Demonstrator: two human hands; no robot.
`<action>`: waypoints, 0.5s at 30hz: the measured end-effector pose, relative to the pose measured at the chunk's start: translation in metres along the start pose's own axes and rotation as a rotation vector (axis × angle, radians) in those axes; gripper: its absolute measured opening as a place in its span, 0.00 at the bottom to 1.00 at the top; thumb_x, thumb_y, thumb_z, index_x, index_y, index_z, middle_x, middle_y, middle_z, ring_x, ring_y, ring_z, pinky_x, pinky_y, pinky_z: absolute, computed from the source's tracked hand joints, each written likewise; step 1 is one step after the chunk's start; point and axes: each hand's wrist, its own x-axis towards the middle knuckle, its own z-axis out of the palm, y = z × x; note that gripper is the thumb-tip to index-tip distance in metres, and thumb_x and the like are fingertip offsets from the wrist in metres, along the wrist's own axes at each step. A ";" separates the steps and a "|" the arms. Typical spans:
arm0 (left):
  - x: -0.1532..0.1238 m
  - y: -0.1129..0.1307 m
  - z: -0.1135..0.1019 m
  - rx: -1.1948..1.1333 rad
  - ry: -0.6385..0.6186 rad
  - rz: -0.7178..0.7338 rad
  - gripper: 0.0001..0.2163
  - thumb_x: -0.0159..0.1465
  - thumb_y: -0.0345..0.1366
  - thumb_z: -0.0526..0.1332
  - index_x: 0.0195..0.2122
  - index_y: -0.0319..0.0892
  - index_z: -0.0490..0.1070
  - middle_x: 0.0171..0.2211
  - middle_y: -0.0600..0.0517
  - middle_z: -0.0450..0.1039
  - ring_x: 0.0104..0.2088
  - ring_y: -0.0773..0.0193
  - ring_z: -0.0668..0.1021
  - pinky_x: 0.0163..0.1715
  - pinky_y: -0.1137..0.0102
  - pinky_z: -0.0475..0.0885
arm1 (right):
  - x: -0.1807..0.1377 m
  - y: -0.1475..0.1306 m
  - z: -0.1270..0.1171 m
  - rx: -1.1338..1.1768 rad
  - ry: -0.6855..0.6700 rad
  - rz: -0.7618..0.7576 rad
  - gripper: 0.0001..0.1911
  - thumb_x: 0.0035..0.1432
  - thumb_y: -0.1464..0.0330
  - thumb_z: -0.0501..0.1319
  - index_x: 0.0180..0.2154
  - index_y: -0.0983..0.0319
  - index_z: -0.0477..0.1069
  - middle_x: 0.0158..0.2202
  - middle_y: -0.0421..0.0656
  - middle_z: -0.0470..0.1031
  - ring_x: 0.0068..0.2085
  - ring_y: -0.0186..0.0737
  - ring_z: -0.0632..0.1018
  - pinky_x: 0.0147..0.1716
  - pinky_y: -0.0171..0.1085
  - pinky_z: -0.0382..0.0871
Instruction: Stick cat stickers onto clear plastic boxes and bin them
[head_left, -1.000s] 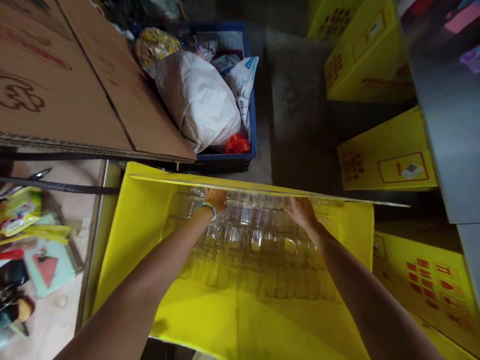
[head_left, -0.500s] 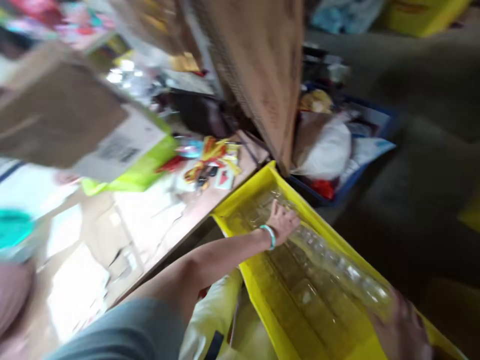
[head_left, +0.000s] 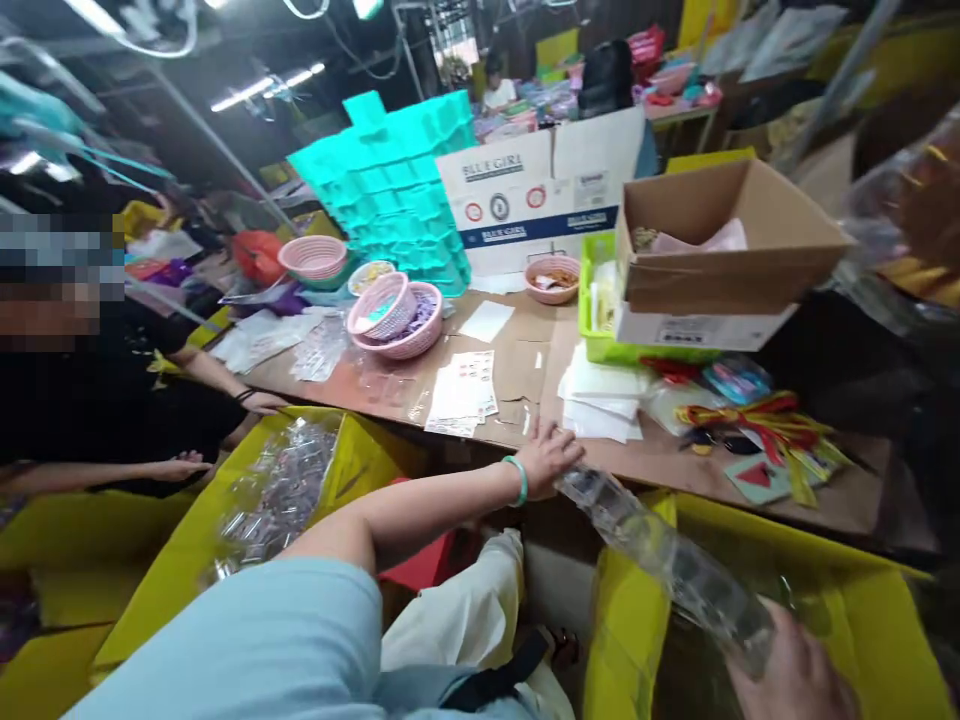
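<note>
A long row of clear plastic containers (head_left: 671, 555) stretches between my two hands, tilted down toward the right. My left hand (head_left: 550, 460), with a pale green bangle on the wrist, grips its far end beside the table edge. My right hand (head_left: 791, 660) is closed round the near end, its fingers partly blurred. Beneath the row stands a yellow bin (head_left: 634, 620), whose inside is partly hidden. On the table near my left hand lie white printed sheets (head_left: 461, 390) and a stack of blank papers (head_left: 600, 395).
Left of me, a yellow bin (head_left: 169, 570) holds many clear plastic pieces; a co-worker (head_left: 67, 400) is beside it. Pink baskets (head_left: 397, 320), a turquoise tray stack (head_left: 405, 185), a green basket (head_left: 592, 340) and a cardboard box (head_left: 720, 245) stand on the table (head_left: 525, 365).
The row of clear containers has come up out of the right yellow bin, held at both ends. My view has swung up and left, bringing the table and co-worker into sight.
</note>
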 end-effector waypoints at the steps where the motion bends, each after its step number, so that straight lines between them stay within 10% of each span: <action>1: -0.022 -0.031 -0.008 -0.011 0.001 -0.091 0.37 0.44 0.35 0.69 0.57 0.43 0.62 0.54 0.43 0.64 0.56 0.38 0.62 0.58 0.34 0.47 | 0.034 -0.028 0.002 -0.001 -0.001 -0.080 0.26 0.57 0.65 0.53 0.56 0.66 0.57 0.39 0.55 0.71 0.33 0.53 0.74 0.32 0.45 0.70; 9: -0.187 -0.285 -0.047 0.007 0.118 -0.609 0.31 0.47 0.38 0.67 0.55 0.45 0.65 0.52 0.42 0.65 0.55 0.38 0.61 0.57 0.34 0.40 | 0.272 -0.285 0.067 0.118 -0.190 -0.382 0.31 0.49 0.78 0.59 0.56 0.66 0.58 0.47 0.52 0.71 0.40 0.48 0.71 0.44 0.43 0.67; 15: -0.285 -0.457 -0.036 -0.019 0.100 -0.822 0.33 0.45 0.39 0.68 0.55 0.45 0.65 0.52 0.40 0.64 0.53 0.37 0.62 0.54 0.37 0.50 | 0.371 -0.481 0.134 0.142 -0.366 -0.487 0.32 0.51 0.78 0.60 0.58 0.67 0.58 0.50 0.51 0.70 0.40 0.46 0.71 0.42 0.42 0.66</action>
